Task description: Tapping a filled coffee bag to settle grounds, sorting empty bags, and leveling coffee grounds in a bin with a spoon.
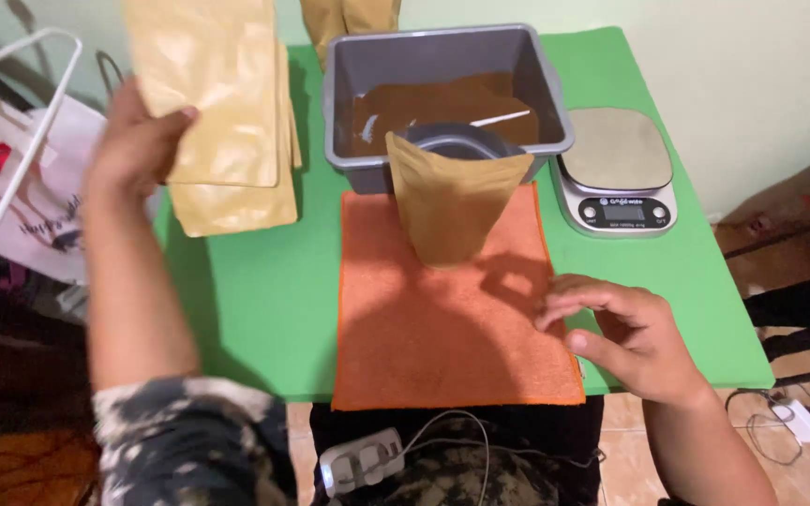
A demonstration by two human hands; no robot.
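Observation:
My left hand (pixel 138 141) is raised at the left and grips a flat tan paper pouch (pixel 208 84) by its edge, above a stack of similar pouches (pixel 236 201) lying on the green table (pixel 246 300). My right hand (pixel 625 328) rests with fingers spread on the right edge of an orange cloth (pixel 442 328), holding nothing. An open tan pouch (pixel 452 201) stands upright on the cloth with a grey funnel-like ring (pixel 457 142) in its mouth. Behind it sits a grey tub (pixel 442 66) holding brown powder (pixel 433 103) and a white scoop handle (pixel 499 119).
A digital kitchen scale (pixel 616 173) stands at the right of the tub. A white wire rack (pixel 11 122) and a bag are off the table's left side. More tan pouches (pixel 349 19) lean behind the tub. A cable and adapter (pixel 363 459) lie at my lap.

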